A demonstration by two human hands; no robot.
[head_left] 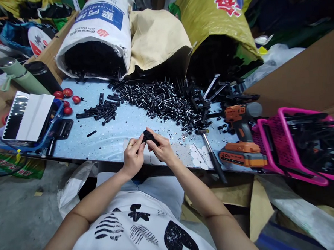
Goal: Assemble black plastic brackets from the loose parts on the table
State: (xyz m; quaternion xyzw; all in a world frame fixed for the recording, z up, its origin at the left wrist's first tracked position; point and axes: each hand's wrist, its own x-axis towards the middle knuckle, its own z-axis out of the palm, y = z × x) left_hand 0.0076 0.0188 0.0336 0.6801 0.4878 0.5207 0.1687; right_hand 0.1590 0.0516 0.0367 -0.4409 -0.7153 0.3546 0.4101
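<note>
Both hands meet over the table's front edge around a small black plastic part point(150, 136). My left hand point(134, 153), with a ring on one finger, pinches its left end. My right hand point(160, 146) grips it from the right, with fingers wrapped over much of it. The part's exact shape is hidden by the fingers. Beyond the hands lies a heap of small black pieces with metal pins point(157, 101). A smaller pile of long black plastic pieces point(105, 110) sits to its left. One thin black strip point(91, 133) lies alone on the blue tabletop point(80, 145).
At right are a hammer point(211, 152), an orange cordless drill point(241, 137) and pink baskets point(287, 148) of black parts. A white sack point(93, 35), a beige sack point(157, 38) and a yellow sack point(220, 20) open at the back. Left stand a green flask point(22, 75) and red fruits point(67, 93).
</note>
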